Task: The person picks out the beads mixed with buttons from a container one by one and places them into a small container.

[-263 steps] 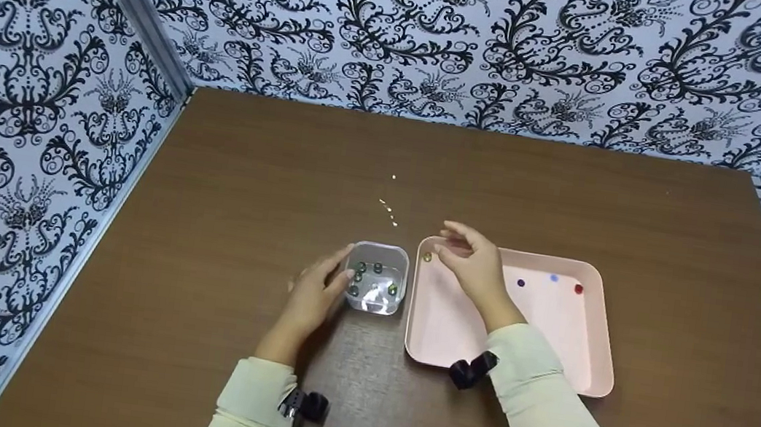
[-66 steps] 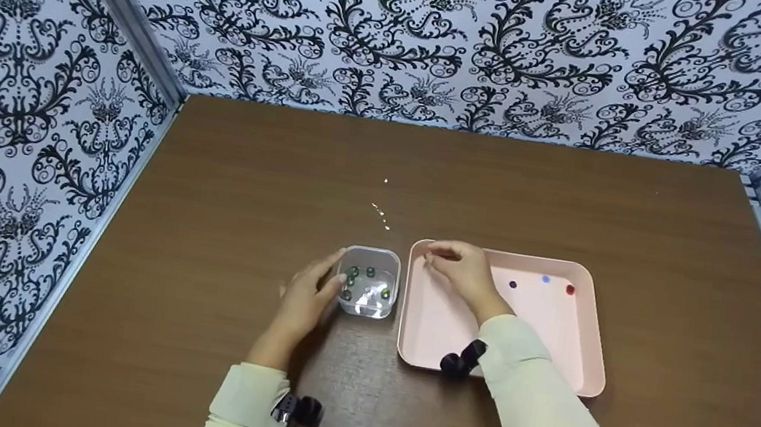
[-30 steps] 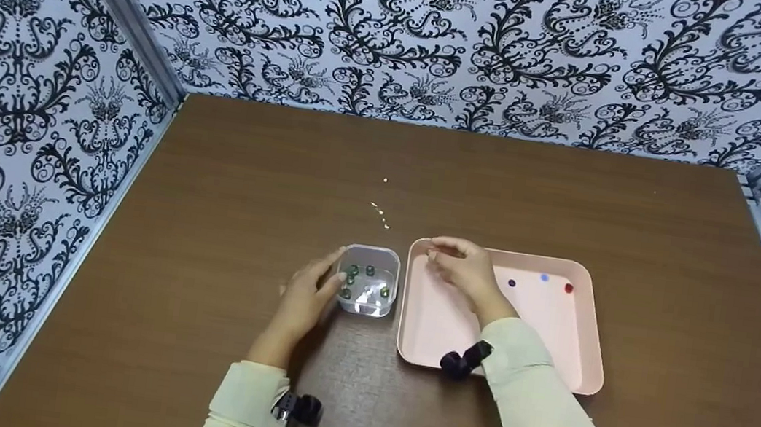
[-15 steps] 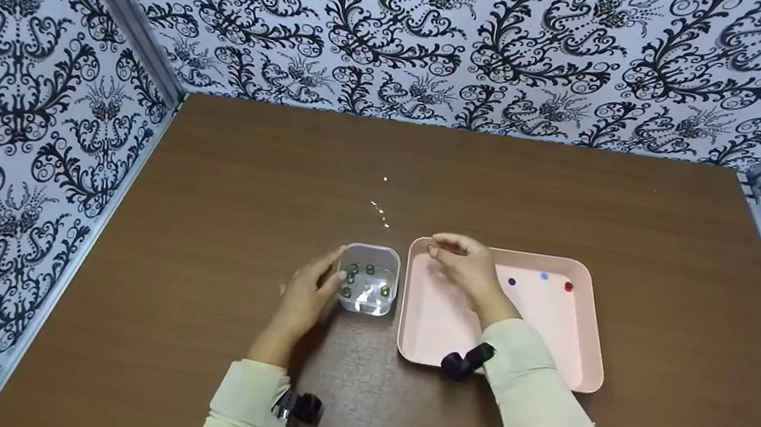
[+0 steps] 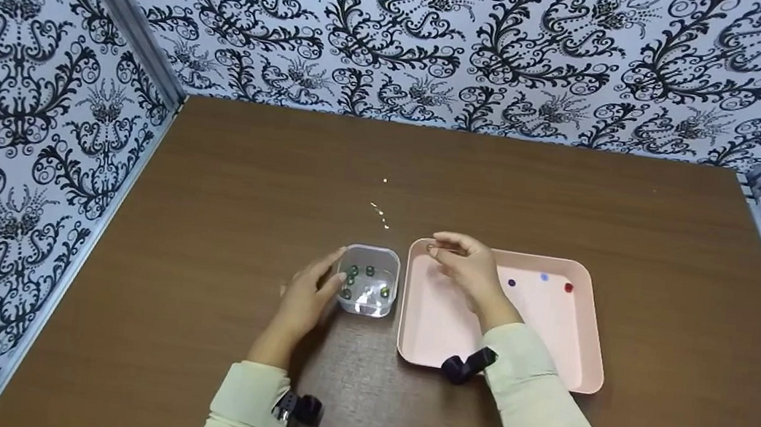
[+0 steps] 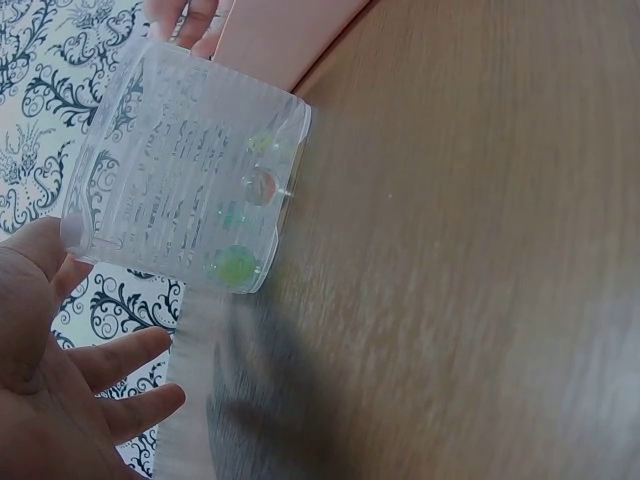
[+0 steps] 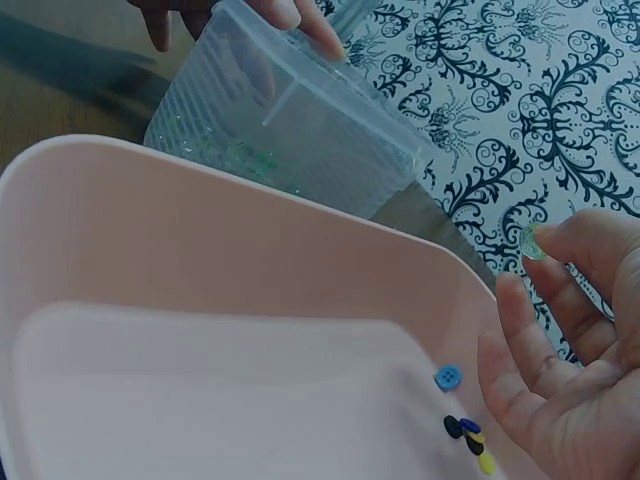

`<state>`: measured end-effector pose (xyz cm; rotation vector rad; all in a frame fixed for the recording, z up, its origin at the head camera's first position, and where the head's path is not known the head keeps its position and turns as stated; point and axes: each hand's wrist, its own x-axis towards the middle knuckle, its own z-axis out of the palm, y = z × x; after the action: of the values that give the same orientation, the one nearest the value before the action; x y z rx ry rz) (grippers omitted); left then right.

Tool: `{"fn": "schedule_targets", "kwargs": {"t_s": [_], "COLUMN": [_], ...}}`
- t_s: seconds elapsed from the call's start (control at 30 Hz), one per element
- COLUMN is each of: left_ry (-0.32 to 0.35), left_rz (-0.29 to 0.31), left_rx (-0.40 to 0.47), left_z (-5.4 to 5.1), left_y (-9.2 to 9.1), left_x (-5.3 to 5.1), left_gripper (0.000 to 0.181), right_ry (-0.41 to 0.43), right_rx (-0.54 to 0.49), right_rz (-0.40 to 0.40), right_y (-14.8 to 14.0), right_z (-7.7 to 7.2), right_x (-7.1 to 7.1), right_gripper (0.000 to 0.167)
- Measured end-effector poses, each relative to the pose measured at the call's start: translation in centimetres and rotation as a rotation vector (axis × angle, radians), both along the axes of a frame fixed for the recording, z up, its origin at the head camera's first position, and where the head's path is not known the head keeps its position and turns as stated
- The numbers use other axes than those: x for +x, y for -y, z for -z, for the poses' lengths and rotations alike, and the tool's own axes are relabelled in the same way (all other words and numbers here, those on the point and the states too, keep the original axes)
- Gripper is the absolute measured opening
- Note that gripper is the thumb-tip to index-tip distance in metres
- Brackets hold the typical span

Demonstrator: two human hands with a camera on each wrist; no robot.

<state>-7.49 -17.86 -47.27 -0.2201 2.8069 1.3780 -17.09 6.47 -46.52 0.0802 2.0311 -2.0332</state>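
Note:
A clear plastic container [image 5: 366, 308] stands just left of the pink tray [image 5: 434, 334], with several greenish glass marbles [image 5: 352, 280] on its bottom. My left hand [image 5: 306, 295] holds its left side, thumb at the rim; in the left wrist view the other visible fingers are spread apart outside it. Over the tray's far left corner, my right hand [image 5: 469, 266] pinches a clear green marble [image 7: 533, 242] between thumb and index finger. Below that hand, the right wrist view shows a blue button [image 7: 448, 377] and several dark and yellow buttons [image 7: 473, 436] in the tray.
A dark button [image 5: 512, 282], a light blue one [image 5: 544, 277] and a red one [image 5: 568, 287] lie farther right in the tray. Small white specks [image 5: 380, 213] mark the brown table [image 5: 246, 174] behind the container. Patterned walls [image 5: 403, 40] enclose the table.
Earlier a yellowish marble lay visible in the tray's far left corner. My right hand went down there and has risen slightly, pinching a marble. The left hand has stayed at the container.

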Motion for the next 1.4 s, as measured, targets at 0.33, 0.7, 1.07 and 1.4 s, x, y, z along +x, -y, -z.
{"fn": "schedule_targets", "kwargs": {"t_s": [0.33,0.7,1.07,1.4], "left_ry": [-0.015,-0.017,-0.007,0.000], "left_rz": [-0.011,-0.008,-0.012,-0.013], "left_rx": [-0.003,-0.003,0.006,-0.004], "left_z": [0.1,0.0,-0.1,0.0], "left_y": [0.0,-0.1,-0.2,-0.1], "left_x": [0.0,0.0,0.1,0.0], "left_gripper": [0.044,0.044,0.044,0.044], "right_ry": [0.021,-0.013,-0.021,-0.075], "right_rx": [-0.012,-0.001,-0.027,-0.040], "right_rz": [0.027,-0.009,-0.016,-0.039], "right_y": [0.4,0.7,1.1,1.5], "right_z": [-0.4,-0.7,-1.3,-1.9], "right_x": [0.4,0.8,1.2,1.6], "right_gripper": [0.038,0.038,0.035,0.032]}}
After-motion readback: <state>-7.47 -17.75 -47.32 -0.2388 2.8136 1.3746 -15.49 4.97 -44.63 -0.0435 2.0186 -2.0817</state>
